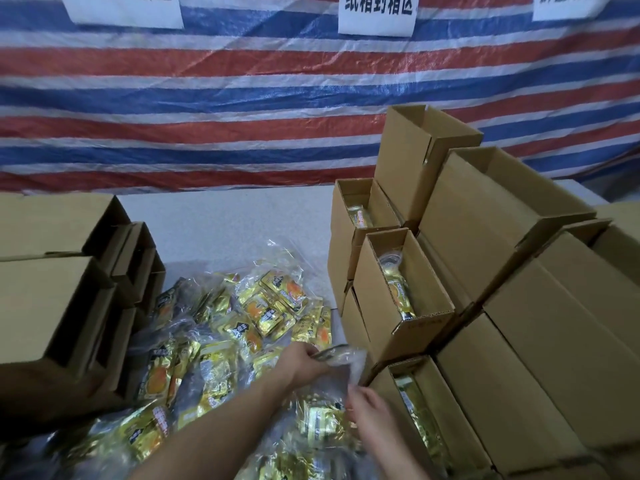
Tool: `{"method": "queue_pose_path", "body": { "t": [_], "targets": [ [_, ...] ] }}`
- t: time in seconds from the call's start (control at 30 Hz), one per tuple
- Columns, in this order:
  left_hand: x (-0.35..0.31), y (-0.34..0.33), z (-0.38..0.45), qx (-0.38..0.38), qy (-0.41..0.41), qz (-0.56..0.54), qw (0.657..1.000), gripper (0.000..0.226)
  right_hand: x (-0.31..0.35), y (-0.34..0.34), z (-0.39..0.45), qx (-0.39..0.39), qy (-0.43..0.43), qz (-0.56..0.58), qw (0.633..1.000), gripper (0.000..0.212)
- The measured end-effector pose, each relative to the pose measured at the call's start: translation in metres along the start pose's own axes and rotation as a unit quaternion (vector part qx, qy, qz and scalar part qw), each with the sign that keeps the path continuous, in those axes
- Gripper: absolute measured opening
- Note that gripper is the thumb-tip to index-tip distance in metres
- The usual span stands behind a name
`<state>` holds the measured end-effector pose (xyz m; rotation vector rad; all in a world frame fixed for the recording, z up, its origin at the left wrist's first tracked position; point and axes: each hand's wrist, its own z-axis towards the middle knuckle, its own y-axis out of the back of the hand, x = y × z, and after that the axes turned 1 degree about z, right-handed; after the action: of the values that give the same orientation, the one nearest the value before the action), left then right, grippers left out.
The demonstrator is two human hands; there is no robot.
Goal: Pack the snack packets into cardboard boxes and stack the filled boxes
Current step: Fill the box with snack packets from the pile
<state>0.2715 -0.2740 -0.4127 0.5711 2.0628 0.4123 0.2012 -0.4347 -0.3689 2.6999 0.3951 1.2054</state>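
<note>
Striped tarpaulin [207, 109] backed the worktop [225, 223]. Both forearms reached over the snack packets [270, 306]; left grip [308, 362] and right grip [367, 410] pinched a clear bag [346, 362].

A pale table [225, 220] carries everything. Ahead and left of the left hand [304, 362], a heap of yellow snack packets [242, 327] lies on it. Open cardboard boxes [401, 292] stack just right of that hand; further boxes [62, 289], perhaps empty, sit far left.
</note>
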Motion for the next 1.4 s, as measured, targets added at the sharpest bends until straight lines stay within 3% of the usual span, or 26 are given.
{"method": "queue_pose_path", "body": {
  "t": [0.17, 0.27, 0.37, 0.47, 0.73, 0.83, 0.97, 1.1, 1.2, 1.3, 1.4],
  "targets": [
    [-0.012, 0.041, -0.07, -0.07, -0.042, -0.141, 0.987, 0.016, 0.031, -0.029, -0.007, 0.084, -0.017, 0.187, 0.979, 0.09],
    [-0.022, 0.068, -0.113, -0.127, -0.068, -0.149, 0.978, 0.042, 0.06, -0.045, -0.022, 0.151, 0.041, 0.311, 0.937, 0.078],
    [-0.034, 0.087, -0.141, -0.13, -0.11, -0.172, 0.97, 0.032, 0.088, -0.055, -0.033, 0.204, 0.087, 0.384, 0.896, 0.065],
    [-0.042, 0.101, -0.169, -0.148, -0.139, -0.204, 0.958, 0.039, 0.112, -0.062, -0.048, 0.241, 0.109, 0.432, 0.862, 0.054],
    [-0.034, 0.124, -0.21, -0.233, -0.17, -0.181, 0.94, 0.045, 0.127, -0.075, -0.081, 0.3, 0.147, 0.381, 0.862, 0.055],
    [-0.037, 0.138, -0.219, -0.248, -0.159, -0.187, 0.937, 0.051, 0.129, -0.074, -0.092, 0.312, 0.169, 0.337, 0.872, 0.057],
    [-0.036, 0.151, -0.233, -0.201, -0.155, -0.206, 0.945, 0.045, 0.131, -0.072, -0.11, 0.286, 0.232, 0.232, 0.9, 0.054],
    [-0.011, 0.154, -0.244, -0.214, -0.153, -0.196, 0.945, 0.03, 0.124, -0.065, -0.118, 0.172, 0.327, -0.028, 0.929, 0.033],
    [0.024, 0.154, -0.248, -0.201, -0.118, -0.181, 0.955, 0.019, 0.114, -0.06, -0.126, 0.141, 0.35, -0.21, 0.902, 0.053],
    [0.068, 0.143, -0.248, -0.177, -0.082, -0.097, 0.976, 0.017, 0.104, -0.062, -0.136, 0.161, 0.381, -0.308, 0.857, 0.042],
    [0.114, 0.118, -0.248, -0.111, -0.043, 0.0, 0.993, 0.019, 0.09, -0.067, -0.142, 0.195, 0.386, -0.426, 0.795, 0.071]
  ]
}}
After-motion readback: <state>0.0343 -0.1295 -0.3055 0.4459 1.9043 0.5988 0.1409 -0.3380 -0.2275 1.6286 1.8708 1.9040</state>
